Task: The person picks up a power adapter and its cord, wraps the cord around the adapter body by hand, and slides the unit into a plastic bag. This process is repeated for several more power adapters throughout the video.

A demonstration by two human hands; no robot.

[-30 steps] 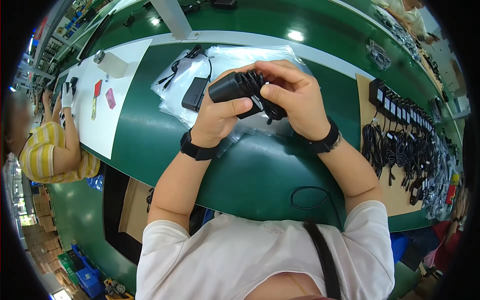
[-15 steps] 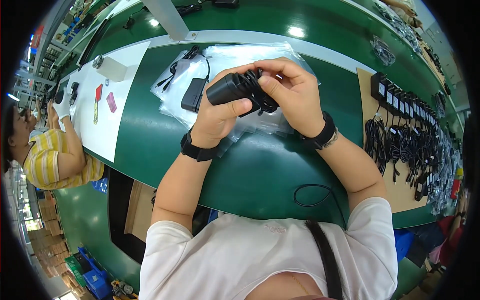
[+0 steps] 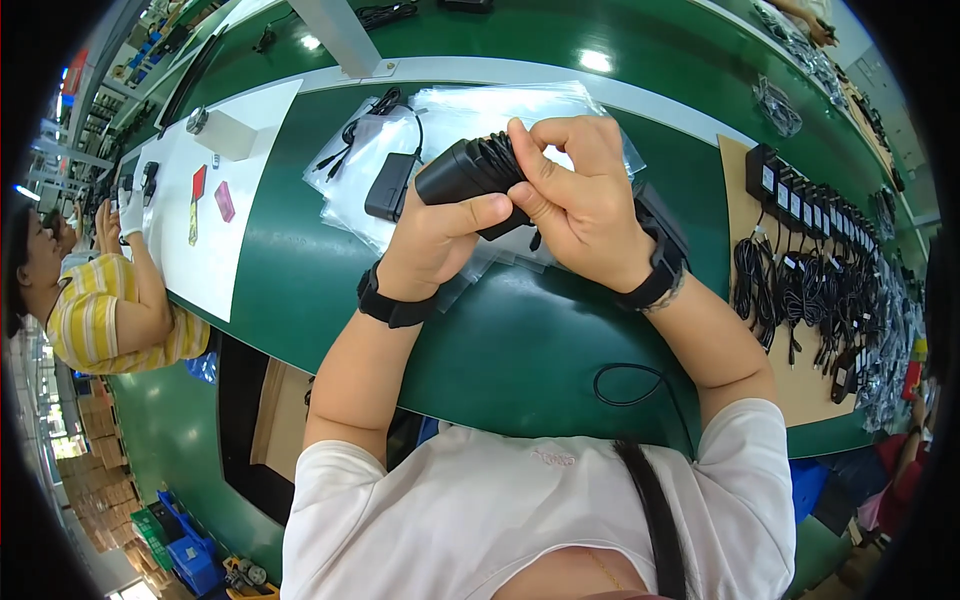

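A black power adapter (image 3: 452,180) is in my left hand (image 3: 425,248), its thumb lying along the adapter's side. The adapter's black cable (image 3: 497,155) is bunched in coils against its right end. My right hand (image 3: 585,205) pinches that cable between thumb and fingers; the exact spot of the grip is partly covered. Beneath both hands lie flat clear plastic bags (image 3: 500,98). On the bags, just left of my left hand, rests a second black adapter (image 3: 390,185) with its cord (image 3: 358,135). A dark block (image 3: 660,218) shows partly behind my right wrist.
At right, a brown board (image 3: 735,190) carries a row of black adapters (image 3: 800,200) with bundled cords. A loop of black cable (image 3: 628,385) lies near the table's front edge. A metal post (image 3: 335,35) stands at the back. On the left, a co-worker (image 3: 115,310) sits beside a white mat (image 3: 255,150).
My right hand has turned, its fingers now higher along the cable. The coils look more tightly gathered against the adapter. A dark block has come into view behind my right wrist.
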